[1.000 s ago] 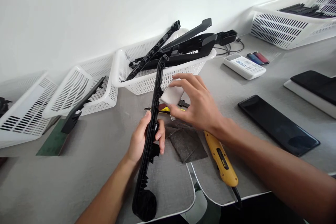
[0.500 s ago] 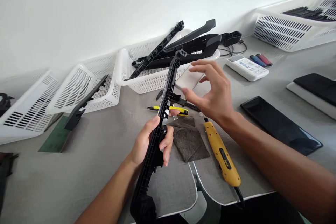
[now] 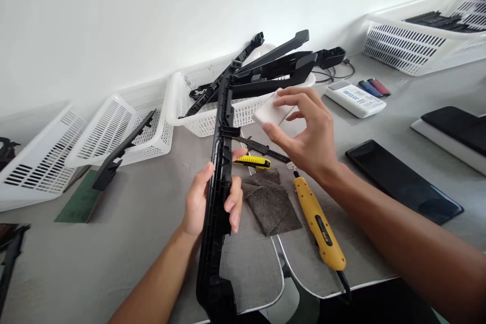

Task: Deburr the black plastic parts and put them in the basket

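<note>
My left hand (image 3: 199, 197) is closed around a long black plastic trim piece (image 3: 218, 162) with ribs and clips along it, held nearly upright over the table. Between the thumb and fingers of my right hand (image 3: 309, 129) is a white sponge block (image 3: 274, 110), just right of the trim piece and apart from it. Below the hands lie a yellow utility knife (image 3: 256, 162), partly covered by the left hand and trim piece, a dark caliper (image 3: 261, 148) and a folded grey-brown cloth (image 3: 275, 207). A yellow electric hand tool (image 3: 319, 223) rests to their right.
A white basket (image 3: 216, 124) behind holds several black trim pieces (image 3: 281, 71). More white baskets stand left (image 3: 114, 129) and far right (image 3: 402, 43). A black phone (image 3: 402, 179), a small white scale (image 3: 355, 98) and a green board (image 3: 81, 197) lie on the table.
The upper end of the trim piece has swung left, so it stands more upright, and my left hand moved slightly left. My right hand stays nearly still with the white sponge block.
</note>
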Motion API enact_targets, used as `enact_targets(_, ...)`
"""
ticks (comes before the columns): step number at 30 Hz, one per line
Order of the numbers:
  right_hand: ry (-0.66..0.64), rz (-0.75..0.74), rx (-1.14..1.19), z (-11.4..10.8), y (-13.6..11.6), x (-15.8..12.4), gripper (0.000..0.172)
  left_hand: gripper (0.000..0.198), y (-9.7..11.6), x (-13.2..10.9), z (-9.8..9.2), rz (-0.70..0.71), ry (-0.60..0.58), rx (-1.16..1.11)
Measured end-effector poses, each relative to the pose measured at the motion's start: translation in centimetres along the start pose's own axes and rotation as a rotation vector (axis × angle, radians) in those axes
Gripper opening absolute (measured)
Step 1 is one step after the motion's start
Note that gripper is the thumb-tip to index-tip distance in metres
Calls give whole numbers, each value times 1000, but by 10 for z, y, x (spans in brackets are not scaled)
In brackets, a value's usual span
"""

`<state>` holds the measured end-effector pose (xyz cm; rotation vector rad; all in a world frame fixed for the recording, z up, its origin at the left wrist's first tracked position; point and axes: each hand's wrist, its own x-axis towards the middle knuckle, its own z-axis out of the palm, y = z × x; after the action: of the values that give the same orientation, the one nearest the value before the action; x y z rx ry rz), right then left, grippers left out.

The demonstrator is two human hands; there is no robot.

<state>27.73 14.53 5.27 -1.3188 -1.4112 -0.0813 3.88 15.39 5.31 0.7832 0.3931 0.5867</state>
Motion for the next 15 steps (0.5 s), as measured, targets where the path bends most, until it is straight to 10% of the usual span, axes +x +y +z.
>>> enact_targets(5, -230, -263, 201, 7, -26, -14, 36, 62, -3, 6, -11, -97, 112, 70)
enact_targets(10, -496, -487, 261, 19, -50, -34, 32, 42, -7, 8, -8, -52, 506, -84)
enact_targets(15, -570, -546, 309, 18, -59, -38, 33, 39, 3, 8, 1, 129, 526, -13)
